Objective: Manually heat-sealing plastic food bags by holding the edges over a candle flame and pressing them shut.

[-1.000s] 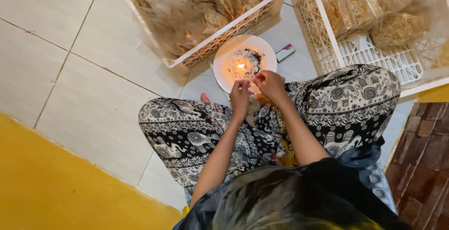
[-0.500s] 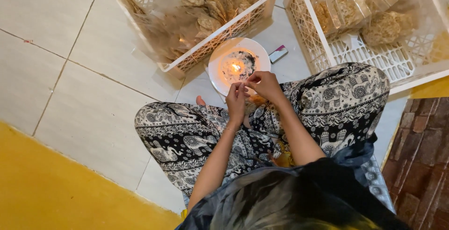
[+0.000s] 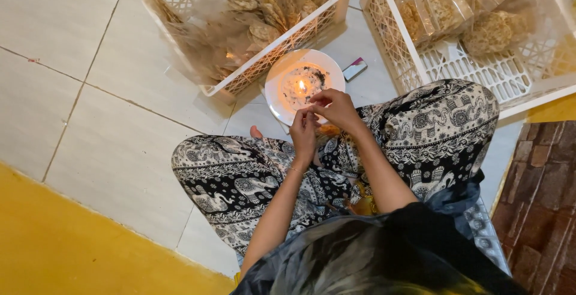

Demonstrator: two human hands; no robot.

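Fingers of both hands were pinched together over the near rim of a white plate, closed on something too small and too thin to make out; it may have been the edge of a clear wrapper, but the head view did not settle that. The left hand stood upright from the lap, fingertips up, and the right hand curled in from the other side, so that the two sets of fingertips met and touched. What they held lay right at the fingertips, with no gap to cross.

Just beyond the fingers, away from the person, a small flame burned in the middle of the plate, amid pooled wax and dark soot. The right hand was the nearer one to the flame, the left sitting a little further back toward the body. A small orange-brown piece showed under the hands, on the patterned trousers of the crossed legs.

Beside the plate on the tiled floor lay a small flat lighter. Further out stood two white plastic crates: the left crate held bagged round crackers, and the right crate held more clear bags of the same kind. A yellow strip bordered the tiles on the person's left.
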